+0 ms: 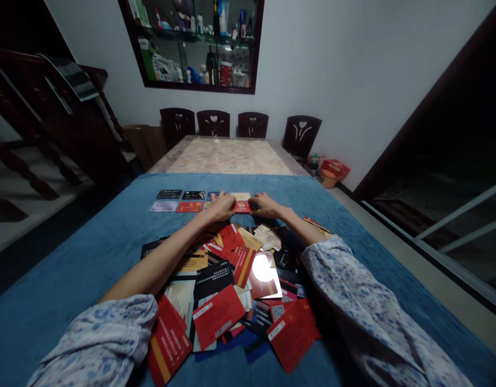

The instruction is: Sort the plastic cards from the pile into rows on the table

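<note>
A red card (243,207) lies on the blue cloth between my two hands, just below a pale yellow card (241,196). My left hand (222,207) grips its left edge with bent fingers, and partly covers a blue card (213,195) and another card behind it. At the right edge of the red card are the curled fingers of my right hand (267,205). Further left in the two rows are a black card (169,194), a black-and-white card (194,195), a lilac card (164,207) and a red card (190,207).
Nearer me, under and between my forearms, spreads a loose heap of overlapping cards (219,314), with light glaring off one. The blue cloth (90,252) covers the near part of the table; its patterned top (227,154) shows beyond. Several dark chairs (213,123) stand at the far side.
</note>
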The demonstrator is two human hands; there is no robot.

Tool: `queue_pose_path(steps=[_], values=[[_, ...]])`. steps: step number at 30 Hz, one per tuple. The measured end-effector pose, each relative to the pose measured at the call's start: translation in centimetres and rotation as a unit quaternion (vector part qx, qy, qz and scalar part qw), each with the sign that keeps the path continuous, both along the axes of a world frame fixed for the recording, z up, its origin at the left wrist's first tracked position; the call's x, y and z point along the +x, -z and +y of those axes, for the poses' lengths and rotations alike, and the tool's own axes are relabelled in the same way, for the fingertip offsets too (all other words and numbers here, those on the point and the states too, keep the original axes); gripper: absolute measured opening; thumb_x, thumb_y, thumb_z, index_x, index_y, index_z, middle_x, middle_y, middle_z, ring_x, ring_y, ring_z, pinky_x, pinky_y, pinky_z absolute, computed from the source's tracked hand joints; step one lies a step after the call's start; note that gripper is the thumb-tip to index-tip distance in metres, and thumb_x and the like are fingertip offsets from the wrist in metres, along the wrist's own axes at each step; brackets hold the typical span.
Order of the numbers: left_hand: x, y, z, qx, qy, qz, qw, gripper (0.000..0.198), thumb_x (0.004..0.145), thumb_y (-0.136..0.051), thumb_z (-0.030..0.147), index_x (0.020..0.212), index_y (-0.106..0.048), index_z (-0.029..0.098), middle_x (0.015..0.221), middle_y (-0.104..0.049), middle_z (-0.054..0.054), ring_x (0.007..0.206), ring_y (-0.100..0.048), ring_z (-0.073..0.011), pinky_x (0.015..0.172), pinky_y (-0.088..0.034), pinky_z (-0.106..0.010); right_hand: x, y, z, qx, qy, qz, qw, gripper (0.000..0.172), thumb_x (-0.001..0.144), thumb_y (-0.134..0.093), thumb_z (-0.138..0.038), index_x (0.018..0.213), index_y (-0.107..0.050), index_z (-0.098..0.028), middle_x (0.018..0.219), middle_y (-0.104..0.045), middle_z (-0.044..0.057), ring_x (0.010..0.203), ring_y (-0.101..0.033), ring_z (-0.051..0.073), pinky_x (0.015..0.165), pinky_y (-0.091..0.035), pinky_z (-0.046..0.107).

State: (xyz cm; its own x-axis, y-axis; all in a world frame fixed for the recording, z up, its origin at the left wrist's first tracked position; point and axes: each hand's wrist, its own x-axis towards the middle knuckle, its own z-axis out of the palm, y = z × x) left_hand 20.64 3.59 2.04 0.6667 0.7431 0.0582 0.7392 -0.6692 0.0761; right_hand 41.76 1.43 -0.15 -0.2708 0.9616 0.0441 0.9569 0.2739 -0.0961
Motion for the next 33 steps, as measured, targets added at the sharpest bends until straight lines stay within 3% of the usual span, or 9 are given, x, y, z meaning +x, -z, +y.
queue_pose_path(steps=[7,13,19,33], values=[[0.0,0.5,0.7,-0.010,0.001,-0.002,1.000,0.026,0.079,-0.060,0.022,0.104,-0.067,0.017,0.116,-0.066,-0.017,0.118,-0.048,-0.0390,0.091,-0.037,-0.053,0.5,0.3,0.5,-0.006,-0.016,0.013,1.000,0.046,0.081,-0.071,-0.038,0.122,-0.068,-0.018,0.120,-0.064,0.013,0.112,-0.056,0.027,0.096,-0.043,0.037],[0.0,0.5,1.1,-0.009,0.003,0.006,1.000,0.021,0.080,-0.061,0.024,0.099,-0.070,0.019,0.117,-0.066,-0.016,0.119,-0.048,-0.0380,0.092,-0.037,-0.052,0.7,0.0,0.6,-0.016,-0.004,0.027,1.000,0.040,0.080,-0.071,-0.039,0.116,-0.072,-0.021,0.121,-0.064,0.011,0.108,-0.060,0.025,0.088,-0.047,0.031],[0.0,0.8,1.5,-0.016,0.007,0.001,1.000,0.022,0.081,-0.062,0.027,0.101,-0.070,0.021,0.118,-0.065,-0.015,0.119,-0.046,-0.0378,0.094,-0.036,-0.054,0.7,-0.1,0.9,-0.020,-0.003,0.046,0.999,0.046,0.077,-0.073,-0.036,0.121,-0.071,-0.022,0.113,-0.066,0.008,0.099,-0.064,0.021,0.083,-0.048,0.026],[-0.3,0.7,0.3,0.010,0.006,-0.014,1.000,0.026,0.083,-0.060,0.028,0.105,-0.072,0.021,0.118,-0.063,-0.016,0.119,-0.044,-0.0374,0.094,-0.035,-0.053,0.4,-0.2,0.6,-0.018,-0.006,0.046,0.999,0.047,0.080,-0.071,-0.036,0.126,-0.071,-0.025,0.116,-0.066,0.011,0.103,-0.064,0.024,0.088,-0.048,0.030]])
